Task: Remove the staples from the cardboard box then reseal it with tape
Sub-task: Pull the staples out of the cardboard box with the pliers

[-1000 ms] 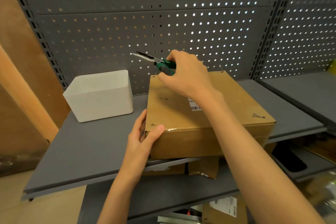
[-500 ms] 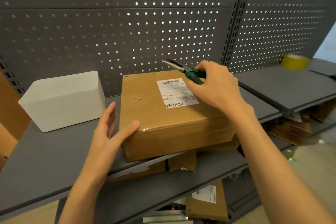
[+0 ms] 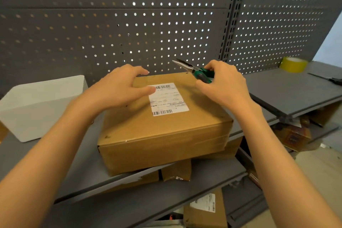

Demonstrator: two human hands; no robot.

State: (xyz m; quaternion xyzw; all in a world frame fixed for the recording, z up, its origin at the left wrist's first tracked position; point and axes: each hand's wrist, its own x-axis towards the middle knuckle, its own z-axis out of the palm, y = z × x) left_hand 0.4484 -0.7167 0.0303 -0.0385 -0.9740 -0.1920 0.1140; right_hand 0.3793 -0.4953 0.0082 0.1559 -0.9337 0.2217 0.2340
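A brown cardboard box [image 3: 162, 131] lies on the grey shelf [image 3: 46, 172], its front corner over the shelf's edge. A white shipping label [image 3: 168, 99] is on its top. My left hand [image 3: 118, 87] rests spread on the box's top at the far left, thumb touching the label. My right hand [image 3: 224, 83] is shut on green-handled needle-nose pliers [image 3: 194, 70] above the box's far right corner, jaws pointing left. A yellow tape roll [image 3: 293, 64] stands on the shelf far to the right.
A white plastic bin [image 3: 37, 107] stands left of the box. A grey pegboard wall [image 3: 129, 24] backs the shelf. Lower shelves hold more cardboard boxes [image 3: 205, 209]. A dark tool [image 3: 335, 80] lies at the far right edge.
My left hand has moved from the box's near left corner onto its top by the label. The view has shifted right, and the box has turned a little.
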